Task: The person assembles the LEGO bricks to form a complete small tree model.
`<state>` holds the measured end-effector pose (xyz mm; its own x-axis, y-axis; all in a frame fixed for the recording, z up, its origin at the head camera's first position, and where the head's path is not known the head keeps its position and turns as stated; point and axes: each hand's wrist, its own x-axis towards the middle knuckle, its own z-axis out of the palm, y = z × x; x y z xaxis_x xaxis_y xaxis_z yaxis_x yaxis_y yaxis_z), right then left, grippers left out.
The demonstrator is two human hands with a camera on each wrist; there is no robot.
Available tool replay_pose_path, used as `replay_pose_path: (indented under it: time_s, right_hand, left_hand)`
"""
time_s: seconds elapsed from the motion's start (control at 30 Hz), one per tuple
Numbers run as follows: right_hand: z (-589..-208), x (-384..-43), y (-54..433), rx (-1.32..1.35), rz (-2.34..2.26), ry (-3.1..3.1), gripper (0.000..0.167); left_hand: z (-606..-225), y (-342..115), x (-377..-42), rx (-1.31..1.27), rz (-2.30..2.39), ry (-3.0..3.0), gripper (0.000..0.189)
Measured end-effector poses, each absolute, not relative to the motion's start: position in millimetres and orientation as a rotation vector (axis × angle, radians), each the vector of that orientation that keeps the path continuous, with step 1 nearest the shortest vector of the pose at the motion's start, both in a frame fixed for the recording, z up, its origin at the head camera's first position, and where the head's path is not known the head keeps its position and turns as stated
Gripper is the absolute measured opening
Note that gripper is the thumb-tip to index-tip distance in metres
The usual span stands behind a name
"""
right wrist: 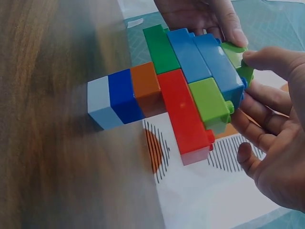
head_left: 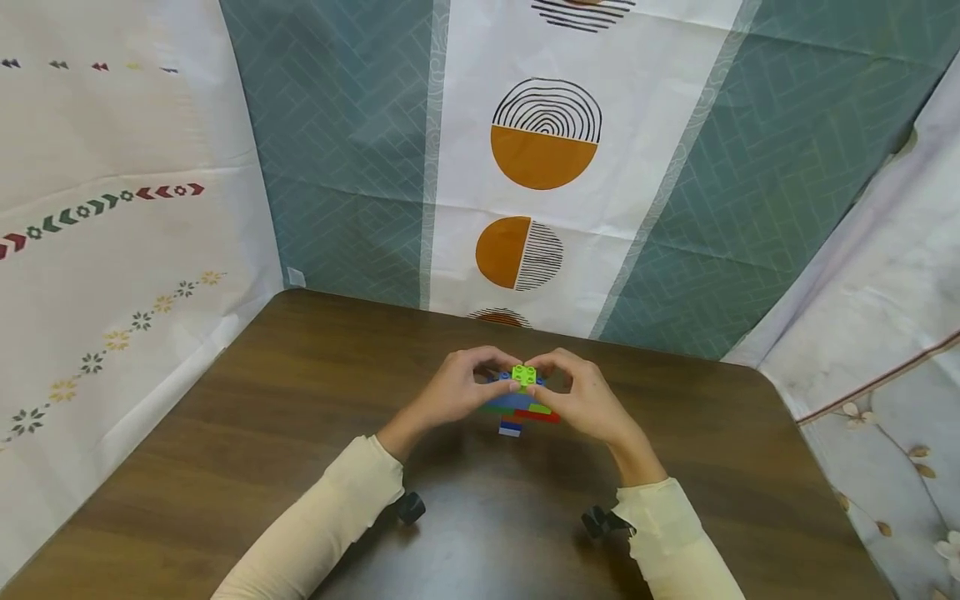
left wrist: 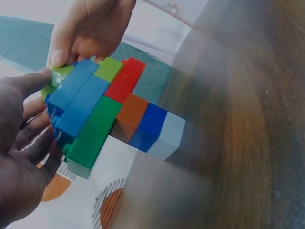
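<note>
A stack of toy building bricks stands upright on a narrow column of a white brick, a dark blue brick and an orange brick. Above these sit a green brick and a red brick, then lighter blue bricks beside a lime brick. A second, small lime brick is at the very top, against the upper blue brick. My left hand and right hand pinch it from either side, thumbs nearest me. Some fingertips are hidden behind the stack.
The stack is toward the back of a brown wooden table. A patterned curtain hangs behind the table, with white cloth at the left and floral cloth at the right. Black devices are strapped at both wrists.
</note>
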<state>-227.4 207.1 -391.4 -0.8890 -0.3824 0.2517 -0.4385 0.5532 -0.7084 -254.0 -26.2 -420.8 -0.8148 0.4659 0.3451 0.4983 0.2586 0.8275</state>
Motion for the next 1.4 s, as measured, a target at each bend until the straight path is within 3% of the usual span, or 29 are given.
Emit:
replay_pose_path:
  time_s: [0.27,0.57,0.83,1.4]
  right_hand:
    - [-402.1,-232.1,213.2,0.655,1.444,-2.632,0.032]
    - [-421.5,-245.8,209.9,0.479,1.561,-2.505,0.04]
    - [-444.1,-260.8,209.6,0.456,1.592,-2.49,0.046]
    - [-463.5,-275.6,211.1,0.226,1.705,-2.675,0.044]
  left_hand:
    - [-425.1,-20.0,-258.0,-0.883,-1.682,-2.424,0.034]
    - [-425.9,-14.6,-274.5,-0.736,-1.571,-2.403,0.026]
    - [-434.0,-9.7,-286.2,-0.748,-1.463,-2.442,0.036]
    - [-459.8,-6.5,-312.0,-0.499,-1.663,-2.68,0.032]
